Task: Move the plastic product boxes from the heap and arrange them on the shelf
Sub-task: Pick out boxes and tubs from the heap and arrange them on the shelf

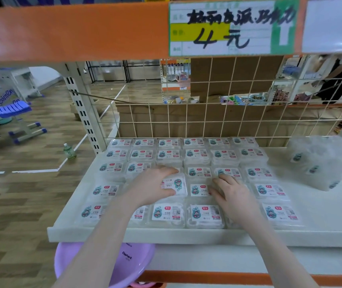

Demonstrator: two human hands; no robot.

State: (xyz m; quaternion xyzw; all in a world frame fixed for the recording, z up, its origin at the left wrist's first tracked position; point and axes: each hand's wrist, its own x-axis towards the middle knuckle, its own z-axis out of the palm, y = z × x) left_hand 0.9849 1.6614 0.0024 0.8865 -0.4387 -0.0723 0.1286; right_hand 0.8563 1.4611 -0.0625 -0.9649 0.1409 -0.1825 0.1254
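Several clear plastic product boxes [167,214] with white and teal labels lie in neat rows on the white shelf [186,235]. My left hand [151,186] grips one box [176,183] in the middle of the grid, its label turned the other way round from the rest. My right hand [231,194] lies flat with straight fingers on the boxes just to the right of it. A heap of the same boxes [321,163] is piled loosely at the right end of the shelf.
A wire grid [218,121] backs the shelf, with brown cardboard behind it. An orange beam with a price sign [231,28] hangs overhead. A purple basin [103,265] sits below the shelf's front edge. Bare white shelf [321,204] lies between grid and heap.
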